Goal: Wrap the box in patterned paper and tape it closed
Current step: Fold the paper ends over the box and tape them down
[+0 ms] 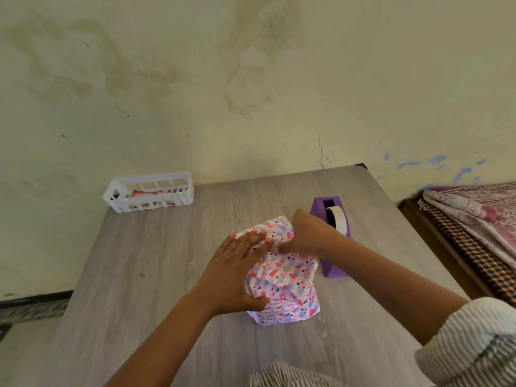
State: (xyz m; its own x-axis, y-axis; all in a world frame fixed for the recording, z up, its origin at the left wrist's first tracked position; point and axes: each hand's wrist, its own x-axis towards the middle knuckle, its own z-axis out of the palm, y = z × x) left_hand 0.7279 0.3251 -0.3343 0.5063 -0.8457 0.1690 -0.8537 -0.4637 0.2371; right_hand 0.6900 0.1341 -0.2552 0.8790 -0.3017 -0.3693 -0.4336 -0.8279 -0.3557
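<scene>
Now: wrapped box (282,277) stands on bench (156,263) | left hand (237,272) flat, fingers straight, pressing paper | right hand (307,236) grip curled, pinching top fold | risk: fold may spring open if released before tape from dispenser (332,236) just beside.

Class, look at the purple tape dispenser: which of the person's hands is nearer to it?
Right. The right hand works at the wrapped box's top, just beside the tape dispenser; the left hand presses the box's far side.
</scene>
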